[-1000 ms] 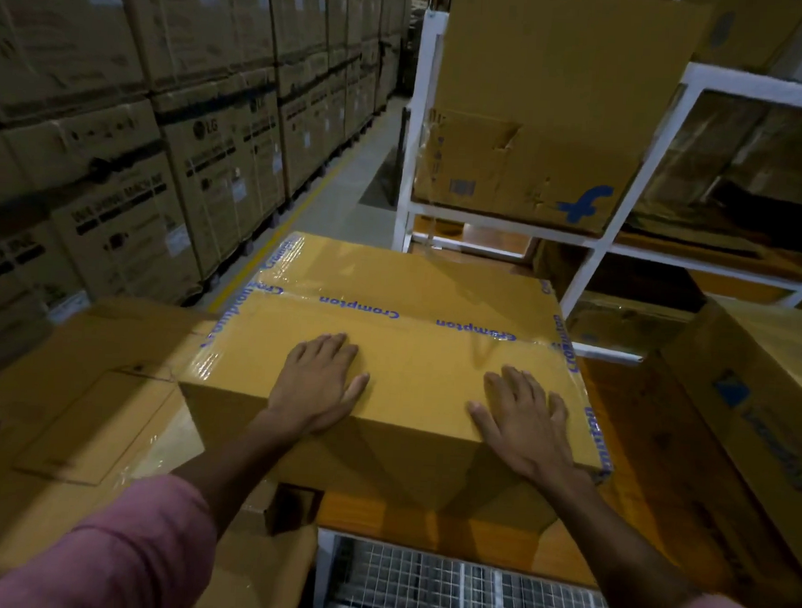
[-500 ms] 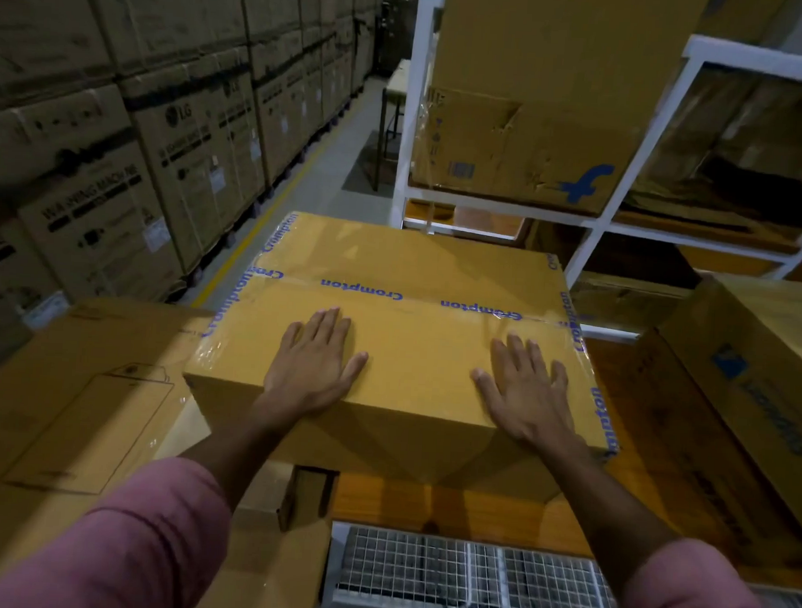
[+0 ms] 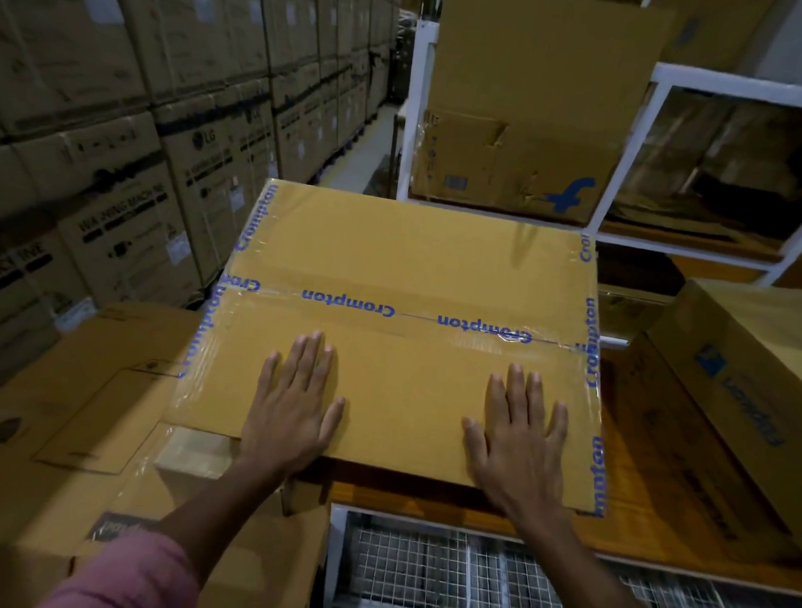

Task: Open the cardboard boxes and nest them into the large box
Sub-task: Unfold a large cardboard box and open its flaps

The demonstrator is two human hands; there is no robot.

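Note:
A brown cardboard box (image 3: 406, 257), sealed with clear tape printed in blue "Crompton", lies in front of me on a wooden surface (image 3: 633, 530). Its top faces me, the taped seam running left to right. My left hand (image 3: 291, 405) lies flat, palm down, on the near half of the top. My right hand (image 3: 517, 444) lies flat the same way near the box's front right edge. Fingers of both hands are spread and hold nothing. A larger brown box (image 3: 58, 425) sits low at the left, partly under the taped box.
Stacked appliance cartons (image 3: 132, 159) wall the left side along an aisle (image 3: 365, 158). A white rack (image 3: 625, 241) behind holds a worn box (image 3: 504, 165). Another box (image 3: 747, 391) leans at the right. A wire mesh panel (image 3: 445, 580) lies below the wooden edge.
The near front face of the taped box has dropped out of sight; the top now fills the view. Both hands stay flat on it, in the same spots.

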